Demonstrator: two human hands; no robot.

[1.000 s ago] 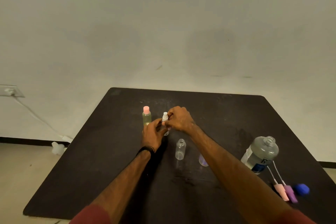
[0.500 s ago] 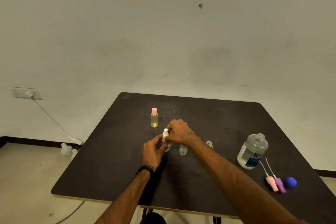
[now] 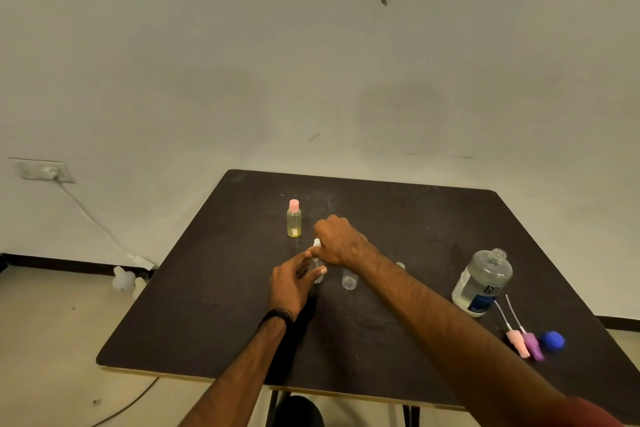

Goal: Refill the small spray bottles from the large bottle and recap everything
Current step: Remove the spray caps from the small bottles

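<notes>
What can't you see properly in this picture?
- Head view: the small bottle in the hands is mostly hidden by the left hand and right hand; its fill level can't be told.
- Another small bottle peeks from behind the right forearm.
- The large bottle label is too small to read.

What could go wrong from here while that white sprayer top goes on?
The right forearm lies across two uncapped small bottles; drawing it back may topple them. The large bottle stands open near the table's right edge; a knock would spill it. The left hand barely holds the small spray bottle, so twisting could tip it.
</notes>
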